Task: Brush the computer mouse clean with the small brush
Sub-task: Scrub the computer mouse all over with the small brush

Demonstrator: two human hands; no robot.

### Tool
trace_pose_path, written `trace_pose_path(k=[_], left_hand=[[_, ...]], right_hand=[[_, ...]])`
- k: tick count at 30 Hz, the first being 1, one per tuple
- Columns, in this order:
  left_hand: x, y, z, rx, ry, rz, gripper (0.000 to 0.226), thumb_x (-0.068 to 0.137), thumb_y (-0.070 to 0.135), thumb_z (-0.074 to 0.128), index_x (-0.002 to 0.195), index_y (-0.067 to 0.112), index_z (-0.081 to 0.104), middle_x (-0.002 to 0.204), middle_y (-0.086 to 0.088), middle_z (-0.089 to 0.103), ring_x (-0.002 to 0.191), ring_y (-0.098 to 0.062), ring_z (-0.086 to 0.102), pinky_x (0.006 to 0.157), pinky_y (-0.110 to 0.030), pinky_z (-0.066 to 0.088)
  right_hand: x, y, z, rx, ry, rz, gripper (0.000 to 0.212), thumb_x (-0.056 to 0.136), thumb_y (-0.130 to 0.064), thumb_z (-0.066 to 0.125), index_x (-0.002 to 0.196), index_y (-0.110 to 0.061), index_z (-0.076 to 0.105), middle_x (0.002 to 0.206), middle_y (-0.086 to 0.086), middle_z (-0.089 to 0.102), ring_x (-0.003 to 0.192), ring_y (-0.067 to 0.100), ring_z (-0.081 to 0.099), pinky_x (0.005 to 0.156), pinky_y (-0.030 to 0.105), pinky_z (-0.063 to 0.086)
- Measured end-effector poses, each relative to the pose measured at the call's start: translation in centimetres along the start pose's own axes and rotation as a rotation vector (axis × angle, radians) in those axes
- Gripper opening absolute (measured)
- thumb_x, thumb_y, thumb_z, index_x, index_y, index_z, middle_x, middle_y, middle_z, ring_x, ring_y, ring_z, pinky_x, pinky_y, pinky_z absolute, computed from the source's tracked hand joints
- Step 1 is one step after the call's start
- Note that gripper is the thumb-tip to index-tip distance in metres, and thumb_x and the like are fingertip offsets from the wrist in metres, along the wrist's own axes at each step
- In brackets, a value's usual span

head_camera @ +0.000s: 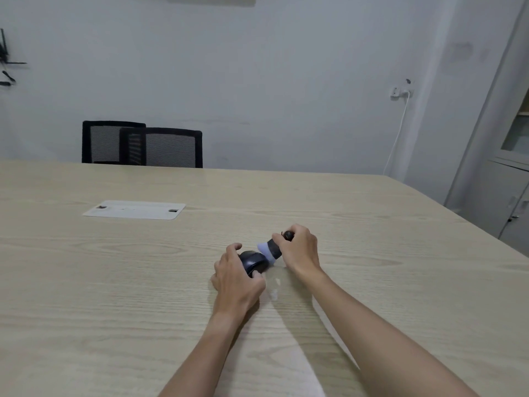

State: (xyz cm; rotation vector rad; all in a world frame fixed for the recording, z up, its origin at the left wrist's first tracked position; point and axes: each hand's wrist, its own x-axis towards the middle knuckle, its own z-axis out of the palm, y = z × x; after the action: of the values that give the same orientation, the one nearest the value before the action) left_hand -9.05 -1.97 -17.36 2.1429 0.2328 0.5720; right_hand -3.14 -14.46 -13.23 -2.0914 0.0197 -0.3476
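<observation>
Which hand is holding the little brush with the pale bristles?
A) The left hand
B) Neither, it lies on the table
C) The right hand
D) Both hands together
C: the right hand has its grip closed around the brush, whose pale bristles point toward the dark mouse, while the left hand steadies that mouse on the table.
</observation>
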Motion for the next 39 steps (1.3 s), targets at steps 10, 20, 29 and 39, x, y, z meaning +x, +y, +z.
trace_pose_path(k=[10,20,29,39], left_hand=[[-0.1,0.2,-0.2,-0.006,-0.031,0.017,0.065,0.070,0.008,0.057,0.131,0.019,0.036,0.107,0.005,0.047,0.116,-0.025,0.044,0.101,-0.044,0.029],[0.0,0.1,-0.2,-0.020,-0.025,0.011,0.064,0.069,0.009,0.058,0.130,0.019,0.037,0.106,0.003,0.048,0.114,-0.026,0.046,0.101,-0.044,0.030],[0.1,0.1,-0.1,-0.051,-0.065,0.013,0.070,0.060,0.020,0.047,0.129,0.022,0.035,0.110,0.003,0.051,0.112,-0.022,0.046,0.099,-0.041,0.027],[0.1,-0.1,-0.2,-0.055,-0.078,0.033,0.067,0.066,0.013,0.055,0.130,0.023,0.034,0.110,0.003,0.054,0.108,-0.021,0.048,0.098,-0.038,0.026]], right_hand=[[-0.5,-0.4,0.3,-0.008,0.025,-0.059,0.029,0.088,-0.021,0.064,0.069,-0.011,0.045,0.065,0.002,0.046,0.061,0.019,0.039,0.052,0.032,0.030],[-0.1,0.3,0.1,0.053,0.026,-0.010,0.026,0.088,-0.023,0.065,0.073,-0.006,0.053,0.071,0.003,0.052,0.065,0.019,0.046,0.057,0.033,0.036],[1.6,-1.7,-0.1,-0.001,0.022,-0.068,0.048,0.085,-0.020,0.063,0.057,-0.019,0.024,0.054,-0.002,0.025,0.055,0.021,0.024,0.052,0.033,0.021],[3.3,-2.6,1.3,-0.350,-0.096,-0.121,0.041,0.089,-0.009,0.060,0.060,-0.012,0.032,0.066,0.006,0.041,0.062,0.030,0.041,0.052,0.033,0.032]])
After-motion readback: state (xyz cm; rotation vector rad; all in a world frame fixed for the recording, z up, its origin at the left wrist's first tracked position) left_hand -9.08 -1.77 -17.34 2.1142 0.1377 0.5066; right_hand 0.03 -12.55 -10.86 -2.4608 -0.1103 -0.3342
